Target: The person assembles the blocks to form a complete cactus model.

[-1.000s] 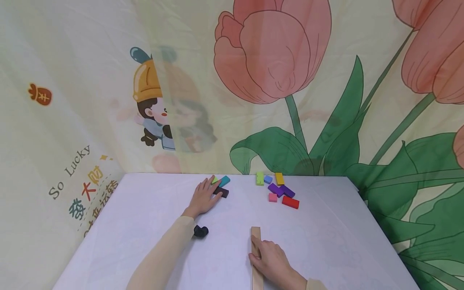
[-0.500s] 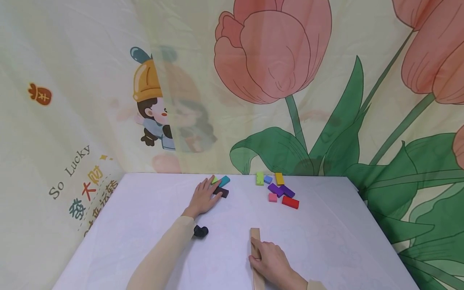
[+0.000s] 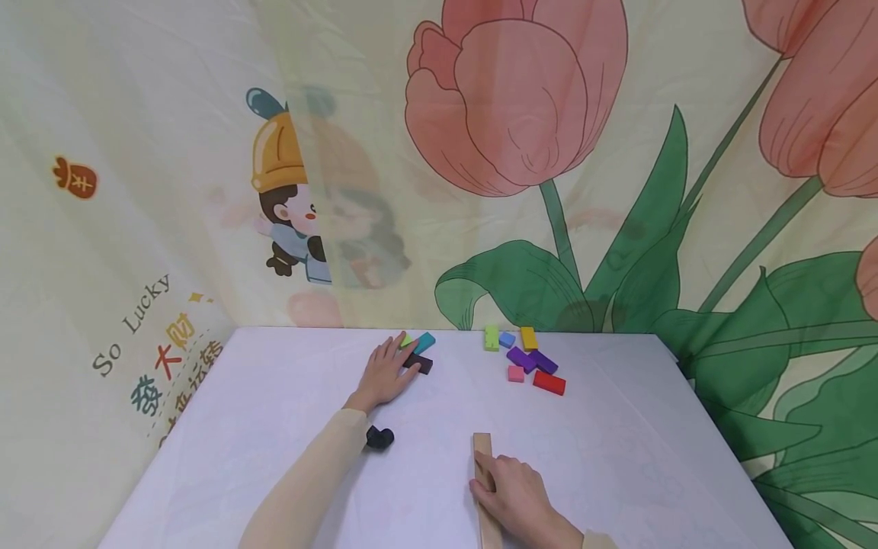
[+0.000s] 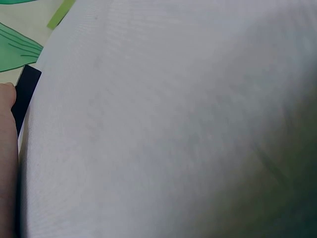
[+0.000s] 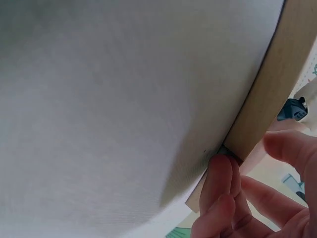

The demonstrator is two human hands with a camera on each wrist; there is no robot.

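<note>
My left hand (image 3: 382,374) reaches to the back of the table with its fingers spread. Its thumb touches a black block (image 3: 423,365); its other fingers lie over a light green block (image 3: 407,341) beside a teal block (image 3: 425,342), partly covering the green one. In the left wrist view, the black block (image 4: 26,94) shows along the thumb. At the near middle, my right hand (image 3: 516,492) holds a long, flat wooden strip (image 3: 483,442), the index finger laid along its top. Thumb and fingers stand on either side of the strip (image 5: 267,84) in the right wrist view.
Loose blocks lie at the back right: a green one (image 3: 491,338), a blue one (image 3: 507,340), a yellow one (image 3: 529,338), purple ones (image 3: 544,361), a pink one (image 3: 516,374) and a red one (image 3: 549,383). A black device (image 3: 380,438) sits by the left sleeve.
The wooden strip has slid slightly toward the person, its far end shifting a little left. The left hand and the blocks have stayed put.
</note>
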